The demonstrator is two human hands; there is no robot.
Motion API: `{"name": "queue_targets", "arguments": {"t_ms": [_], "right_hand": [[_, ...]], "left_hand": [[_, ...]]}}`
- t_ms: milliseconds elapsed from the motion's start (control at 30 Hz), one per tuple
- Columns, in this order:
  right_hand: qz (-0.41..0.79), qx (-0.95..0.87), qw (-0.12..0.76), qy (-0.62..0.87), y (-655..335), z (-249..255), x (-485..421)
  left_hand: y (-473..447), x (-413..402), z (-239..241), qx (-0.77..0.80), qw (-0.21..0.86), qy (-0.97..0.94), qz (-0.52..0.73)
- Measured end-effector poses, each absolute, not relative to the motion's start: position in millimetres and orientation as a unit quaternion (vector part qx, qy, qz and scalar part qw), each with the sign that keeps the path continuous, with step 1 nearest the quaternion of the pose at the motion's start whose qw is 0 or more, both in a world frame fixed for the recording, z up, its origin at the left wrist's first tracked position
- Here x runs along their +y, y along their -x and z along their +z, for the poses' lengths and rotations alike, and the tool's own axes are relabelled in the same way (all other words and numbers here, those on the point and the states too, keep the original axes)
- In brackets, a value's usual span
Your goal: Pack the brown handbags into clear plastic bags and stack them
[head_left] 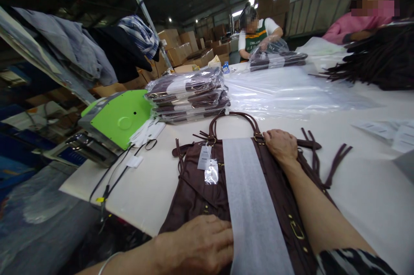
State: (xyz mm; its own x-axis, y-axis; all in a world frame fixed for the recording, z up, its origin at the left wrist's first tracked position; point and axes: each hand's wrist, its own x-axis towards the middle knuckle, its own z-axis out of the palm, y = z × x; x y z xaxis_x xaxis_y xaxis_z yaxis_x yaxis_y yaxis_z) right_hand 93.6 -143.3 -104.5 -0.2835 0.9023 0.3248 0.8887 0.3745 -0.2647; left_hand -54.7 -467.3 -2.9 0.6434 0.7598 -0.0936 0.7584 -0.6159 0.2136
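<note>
Fingers of the left hand (200, 242) are held close together on the front of the brown bag (215, 197), their tips at the white strip (252, 189); whether anything is pinched cannot be told. By the bent fingers of the right hand (281, 145), the bag's top right corner is touched, though a pinch cannot be confirmed. The bag, hung with 2 tags (204, 157), is laid on the white table (365, 189), near the plastic-wrapped stack (190, 98).

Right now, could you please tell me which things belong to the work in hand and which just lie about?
Likely belong: dark-brown handbag, under left hand and right hand; white strip across it; hang tags; plastic-wrapped stack.
Seemingly just about: hanging plaid shirt; hanging grey garment.
</note>
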Motion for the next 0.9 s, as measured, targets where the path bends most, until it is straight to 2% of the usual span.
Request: {"name": "queue_targets", "arguments": {"t_ms": [100,267,367,500,667,767,833,900], "right_hand": [[0.012,-0.801,0.209,0.561,-94.1,-105.2,-142.2],[0.000,-0.804,0.189,0.564,-93.5,-105.6,-140.5],[0.006,-0.801,0.210,0.560,-94.5,-109.1,-139.4],[0.044,-0.791,0.282,0.541,-101.1,-113.6,-137.1],[0.087,-0.801,0.328,0.494,-88.2,-79.5,-157.0],[0.181,-0.863,0.271,0.387,-52.0,-48.9,-198.9],[0.218,-0.905,0.174,0.321,-23.3,-38.8,-233.7],[0.196,-0.931,0.092,0.295,0.9,-39.5,-265.1]], "left_hand": [[70.9,-473.1,-2.6,0.482,0.072,-0.872,0.048],[122.7,-426.0,-11.6,0.705,0.004,-0.694,0.145],[148.0,-393.9,-24.2,0.771,0.002,-0.626,0.119],[159.1,-377.9,-43.7,0.805,-0.008,-0.589,0.069],[157.3,-378.7,-57.0,0.812,-0.019,-0.578,0.076],[158.8,-378.9,-57.9,0.815,-0.008,-0.568,0.111],[160.5,-379.3,-58.5,0.818,0.007,-0.557,0.143],[161.7,-380.3,-60.5,0.819,0.024,-0.545,0.175]]}}
